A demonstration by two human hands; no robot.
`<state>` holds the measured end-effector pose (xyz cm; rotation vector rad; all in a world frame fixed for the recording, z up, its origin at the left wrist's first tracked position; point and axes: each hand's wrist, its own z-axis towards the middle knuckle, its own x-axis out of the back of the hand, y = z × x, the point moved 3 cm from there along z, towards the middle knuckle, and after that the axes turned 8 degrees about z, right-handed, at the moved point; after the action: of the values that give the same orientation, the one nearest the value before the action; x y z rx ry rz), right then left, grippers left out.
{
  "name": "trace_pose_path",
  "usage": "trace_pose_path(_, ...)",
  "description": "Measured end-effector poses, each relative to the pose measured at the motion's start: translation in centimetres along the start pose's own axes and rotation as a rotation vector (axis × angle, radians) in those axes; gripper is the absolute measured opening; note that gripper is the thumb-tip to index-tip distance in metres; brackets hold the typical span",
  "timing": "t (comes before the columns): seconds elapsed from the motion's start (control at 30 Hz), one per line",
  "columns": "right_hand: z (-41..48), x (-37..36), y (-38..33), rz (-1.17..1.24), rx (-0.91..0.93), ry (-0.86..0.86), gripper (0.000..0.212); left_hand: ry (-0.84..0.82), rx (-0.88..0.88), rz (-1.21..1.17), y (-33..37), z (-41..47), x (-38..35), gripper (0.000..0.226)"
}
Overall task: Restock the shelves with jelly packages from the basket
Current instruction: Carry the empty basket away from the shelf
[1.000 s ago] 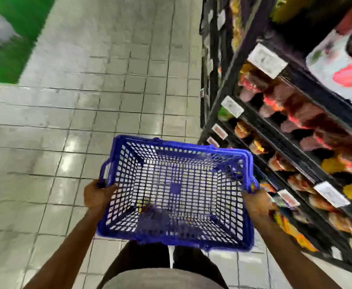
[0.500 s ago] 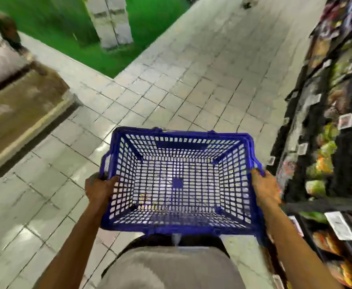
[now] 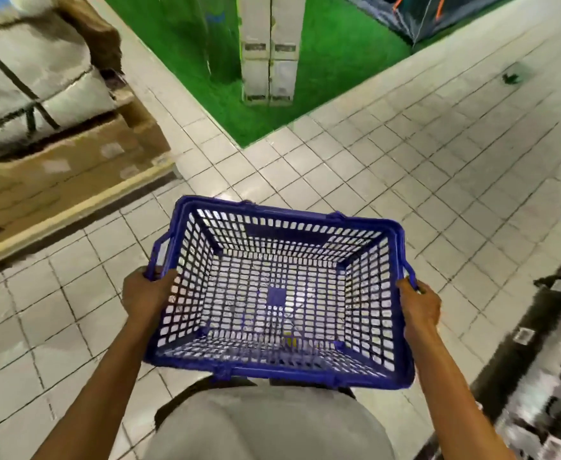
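Both arms reach forward from the person's waist, elbows bent a little, one on each side of the basket. The left hand clasps the left wall just below the end of the handle, its fingers curled round the plastic edge. The right hand grips the right rim the same way, knuckles outward and fingers wrapped tight round the handle's base. The basket hangs between the two hands in front of the belly, above the tiled floor, and is tilted a touch to the right. It is deep blue plastic with mesh walls and a mesh bottom, and the pale tiles show through the holes. A small yellow speck shows low in the mesh; I cannot tell what it is. Dark, blurred shelving runs along the right edge. Cardboard boxes sit to the left, and green turf lies ahead.
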<state>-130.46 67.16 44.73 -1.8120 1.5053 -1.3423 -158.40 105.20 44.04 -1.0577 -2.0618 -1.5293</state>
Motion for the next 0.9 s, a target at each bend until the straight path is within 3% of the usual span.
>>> trace_pose_path(0.17,7.4,-6.9,-9.9,-0.067,0.081,-0.079,0.027,0.115,0.093,-0.092,8.0,4.3,-2.7,0.04)
trace_pose_path(0.37,14.8,-16.8,-19.5,-0.03,0.101,-0.135,0.053,0.142,0.197,-0.227,14.9,12.0,-5.5,0.028)
trace_pose_path(0.6,20.1,-30.4,-31.3,-0.009,0.145,-0.216,0.036,0.205,0.233,-0.266,23.6,25.7,-7.3,0.027)
trace_pose_path(0.9,26.8,-43.6,-43.2,0.007,0.135,-0.22,0.031,0.212,0.291,-0.324,34.7,39.6,-10.0,0.029)
